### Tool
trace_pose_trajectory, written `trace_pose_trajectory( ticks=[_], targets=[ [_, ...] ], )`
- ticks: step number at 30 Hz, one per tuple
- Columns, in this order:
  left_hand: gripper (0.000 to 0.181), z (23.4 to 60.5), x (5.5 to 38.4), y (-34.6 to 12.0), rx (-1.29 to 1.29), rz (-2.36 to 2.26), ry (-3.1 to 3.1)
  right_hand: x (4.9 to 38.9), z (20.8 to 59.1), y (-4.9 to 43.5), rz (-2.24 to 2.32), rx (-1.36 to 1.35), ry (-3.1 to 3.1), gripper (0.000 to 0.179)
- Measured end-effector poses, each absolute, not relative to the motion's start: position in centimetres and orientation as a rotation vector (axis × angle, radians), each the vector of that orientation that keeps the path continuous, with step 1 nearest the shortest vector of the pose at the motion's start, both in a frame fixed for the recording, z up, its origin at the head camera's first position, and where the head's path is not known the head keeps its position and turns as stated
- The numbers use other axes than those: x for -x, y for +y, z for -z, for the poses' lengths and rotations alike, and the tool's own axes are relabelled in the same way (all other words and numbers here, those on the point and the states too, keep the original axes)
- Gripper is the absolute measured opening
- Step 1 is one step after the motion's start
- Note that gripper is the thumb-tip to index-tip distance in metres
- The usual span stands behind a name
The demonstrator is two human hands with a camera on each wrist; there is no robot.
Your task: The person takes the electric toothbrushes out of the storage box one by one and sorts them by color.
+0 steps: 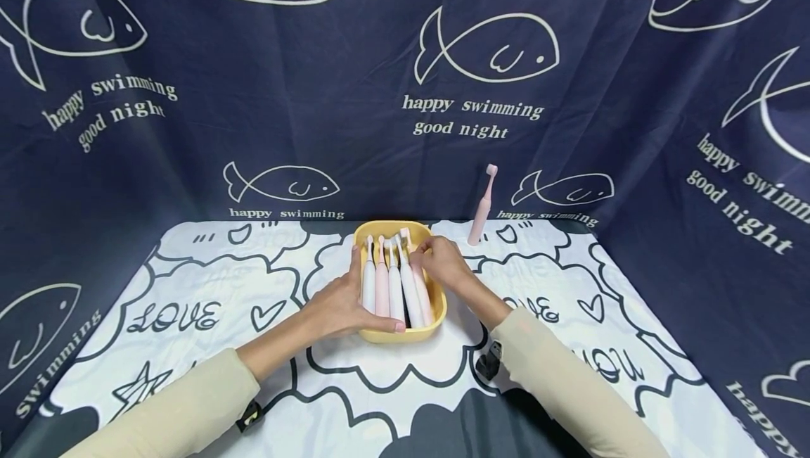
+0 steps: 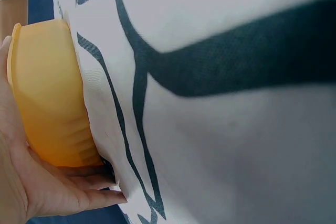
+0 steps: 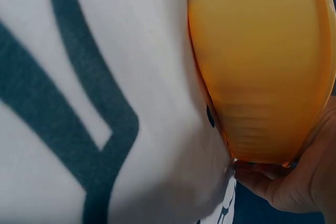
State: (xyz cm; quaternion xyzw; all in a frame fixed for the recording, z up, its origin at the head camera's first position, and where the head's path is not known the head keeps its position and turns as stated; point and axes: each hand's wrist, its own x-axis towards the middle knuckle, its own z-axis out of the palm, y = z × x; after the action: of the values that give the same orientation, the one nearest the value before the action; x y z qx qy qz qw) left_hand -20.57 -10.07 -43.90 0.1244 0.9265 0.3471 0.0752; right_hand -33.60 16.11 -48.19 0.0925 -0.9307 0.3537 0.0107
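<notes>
A yellow oblong container sits on the table in the head view, with several white and pale pink electric toothbrushes lying side by side in it, heads away from me. My left hand holds the container from the left, thumb over the near rim; in the left wrist view its fingers curl round the far end. At the far right corner my right hand grips the container, thumb at the rim beside a pink-handled toothbrush. Its fingers show against the outside wall.
One pink electric toothbrush stands upright on the table, behind and right of the container. A white cloth with black drawings covers the table. Dark blue curtains with fish prints hang behind and at both sides.
</notes>
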Motion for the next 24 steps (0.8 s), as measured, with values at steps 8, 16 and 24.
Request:
trace_pose_trajectory(
  ticks=[8,16,24],
  targets=[
    [0.179,43.8,20.5,-10.1,-0.350,-1.048,2.767,28.4,42.6,14.5,-1.179,-0.168,-2.761,0.021],
    [0.178,43.8,20.5,-10.0,-0.340,-1.034,2.776,28.7,42.1,14.9,-1.250,-0.116,-2.639,0.023],
    [0.178,43.8,20.5,-9.9,-0.337,-1.037,2.773,29.0,41.9,15.4,-1.338,-0.127,-2.576,0.025]
  ],
)
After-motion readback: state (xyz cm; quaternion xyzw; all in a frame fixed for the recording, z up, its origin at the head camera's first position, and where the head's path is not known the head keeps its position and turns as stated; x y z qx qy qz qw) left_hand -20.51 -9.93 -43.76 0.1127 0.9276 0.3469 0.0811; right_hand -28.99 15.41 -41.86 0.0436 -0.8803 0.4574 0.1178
